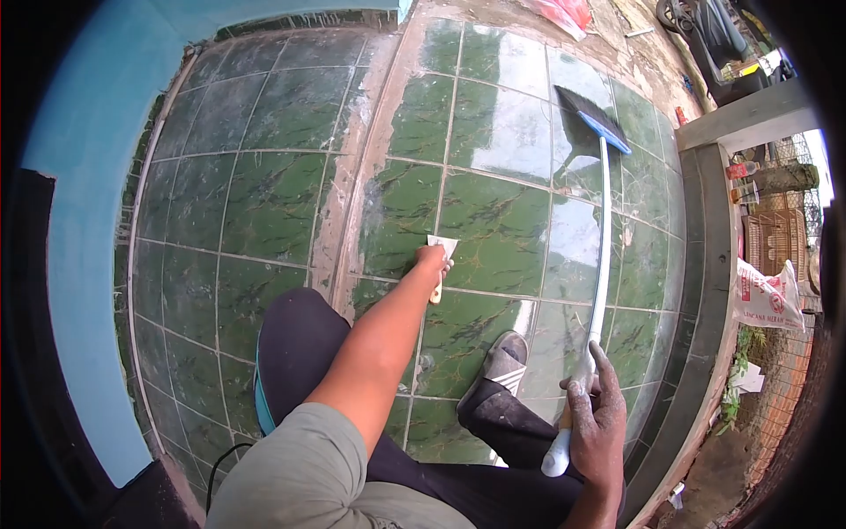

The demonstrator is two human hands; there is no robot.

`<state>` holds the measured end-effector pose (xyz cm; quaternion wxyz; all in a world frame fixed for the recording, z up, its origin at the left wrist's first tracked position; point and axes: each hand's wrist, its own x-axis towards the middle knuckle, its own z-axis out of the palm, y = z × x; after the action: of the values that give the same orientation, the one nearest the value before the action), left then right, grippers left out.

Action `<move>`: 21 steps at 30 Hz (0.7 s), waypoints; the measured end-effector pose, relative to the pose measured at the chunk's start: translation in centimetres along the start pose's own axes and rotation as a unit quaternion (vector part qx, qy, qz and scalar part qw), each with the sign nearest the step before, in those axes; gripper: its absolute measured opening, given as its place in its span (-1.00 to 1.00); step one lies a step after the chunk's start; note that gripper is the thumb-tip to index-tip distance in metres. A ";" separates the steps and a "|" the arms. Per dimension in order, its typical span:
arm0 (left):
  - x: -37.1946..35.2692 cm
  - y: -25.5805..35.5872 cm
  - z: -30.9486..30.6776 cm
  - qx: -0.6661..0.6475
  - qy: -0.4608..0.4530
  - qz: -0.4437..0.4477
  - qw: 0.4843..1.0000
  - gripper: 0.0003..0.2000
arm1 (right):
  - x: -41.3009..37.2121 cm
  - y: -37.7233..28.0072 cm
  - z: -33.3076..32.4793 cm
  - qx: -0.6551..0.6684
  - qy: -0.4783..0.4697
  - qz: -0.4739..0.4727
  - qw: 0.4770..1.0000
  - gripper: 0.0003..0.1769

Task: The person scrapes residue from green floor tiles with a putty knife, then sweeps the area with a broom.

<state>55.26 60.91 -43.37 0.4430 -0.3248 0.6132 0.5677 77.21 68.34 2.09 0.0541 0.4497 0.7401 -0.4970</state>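
A putty scraper with a pale handle is in my left hand, its blade against the green floor tiles. My right hand is closed round the lower end of a long white broom handle. At its far end the blue broom head with dark bristles rests on wet, shiny tiles at the upper right. My foot in a grey sandal with white stripes stands on the tiles between my hands.
A blue wall runs along the left. On the right is a low grey ledge, with a printed white bag, a wire fence and a crate beyond. A motorbike and a red plastic bag lie outside at the top.
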 end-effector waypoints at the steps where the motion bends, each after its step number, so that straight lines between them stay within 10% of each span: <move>1: -0.7 -0.5 -0.2 0.007 -0.003 0.005 1.000 -0.75 | 0.0 0.0 0.0 0.003 -0.001 -0.002 1.000 -0.40; 21: -0.2 1.2 5.6 -0.046 0.062 -0.015 0.997 -0.80 | -0.9 3.5 -0.1 -0.035 0.041 -0.010 0.998 -0.35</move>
<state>55.25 66.54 -42.54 0.3969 -0.3884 0.6080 0.5674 80.26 68.24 0.22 0.0345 0.4602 0.7632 -0.4523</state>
